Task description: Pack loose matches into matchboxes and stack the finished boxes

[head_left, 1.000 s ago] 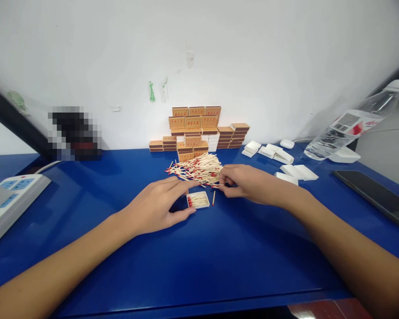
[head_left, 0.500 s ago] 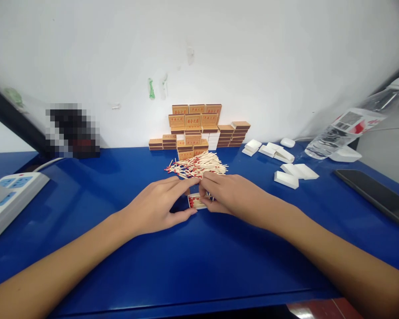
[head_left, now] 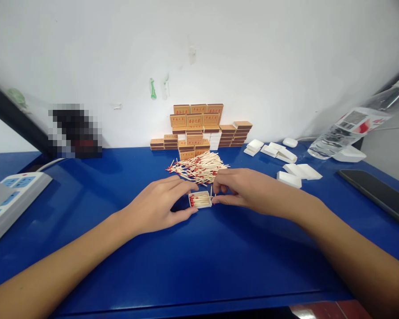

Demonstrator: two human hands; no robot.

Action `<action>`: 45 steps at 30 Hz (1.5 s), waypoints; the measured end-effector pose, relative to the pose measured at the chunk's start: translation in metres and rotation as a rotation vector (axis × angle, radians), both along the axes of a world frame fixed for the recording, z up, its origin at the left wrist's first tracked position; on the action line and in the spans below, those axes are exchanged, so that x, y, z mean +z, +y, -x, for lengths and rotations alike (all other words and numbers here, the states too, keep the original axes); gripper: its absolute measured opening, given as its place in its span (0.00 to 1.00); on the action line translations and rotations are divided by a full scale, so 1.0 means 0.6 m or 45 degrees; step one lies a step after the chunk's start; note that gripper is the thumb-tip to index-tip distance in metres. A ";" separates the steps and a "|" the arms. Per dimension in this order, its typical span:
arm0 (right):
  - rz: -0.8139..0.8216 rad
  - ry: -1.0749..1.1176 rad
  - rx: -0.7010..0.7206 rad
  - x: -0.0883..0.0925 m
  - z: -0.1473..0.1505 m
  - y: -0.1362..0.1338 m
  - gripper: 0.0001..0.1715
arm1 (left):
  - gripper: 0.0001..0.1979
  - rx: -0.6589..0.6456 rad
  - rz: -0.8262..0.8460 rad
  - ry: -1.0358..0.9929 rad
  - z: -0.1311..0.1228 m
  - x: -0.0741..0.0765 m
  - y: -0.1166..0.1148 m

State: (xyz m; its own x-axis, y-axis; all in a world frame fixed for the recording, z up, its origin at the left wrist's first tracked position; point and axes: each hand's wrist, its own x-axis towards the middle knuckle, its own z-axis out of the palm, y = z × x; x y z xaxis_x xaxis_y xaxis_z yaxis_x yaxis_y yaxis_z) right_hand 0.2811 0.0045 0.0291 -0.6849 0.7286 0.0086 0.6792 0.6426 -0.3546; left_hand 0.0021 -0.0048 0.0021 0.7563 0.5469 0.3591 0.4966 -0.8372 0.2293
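A small white matchbox tray [head_left: 210, 204] lies on the blue table, with red-headed matches [head_left: 199, 199] lying side by side in it, heads to the left. My left hand [head_left: 159, 201] grips the tray's left part, thumb on the near side and fingers on the far side. At the tray's right end, my right hand [head_left: 241, 190] is closed in a pinch on a few matches; their sticks poke out at the fingertips. Just beyond both hands spreads a loose heap of matches [head_left: 199, 167].
Behind the heap, stacked matchboxes [head_left: 194, 120] stand against the wall. Several white trays [head_left: 288, 179] lie at right, near a white earphone case [head_left: 290, 142], a tilted water bottle [head_left: 349, 124] and a phone [head_left: 375, 195]. A power strip [head_left: 18, 199] sits at left.
My right hand has moved right, off the top of the tray to its right end, uncovering the matches inside. My left hand has stayed in place on the tray.
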 end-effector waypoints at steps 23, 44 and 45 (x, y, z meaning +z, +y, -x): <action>-0.117 0.121 0.087 -0.025 0.030 -0.011 0.06 | 0.10 -0.132 0.009 -0.016 0.000 -0.003 0.006; -0.182 0.077 0.027 -0.028 0.019 -0.004 0.08 | 0.07 -0.130 0.245 -0.114 -0.010 -0.004 0.000; -0.177 0.071 0.025 -0.028 0.019 -0.004 0.09 | 0.07 -0.130 0.253 -0.121 -0.011 -0.005 0.000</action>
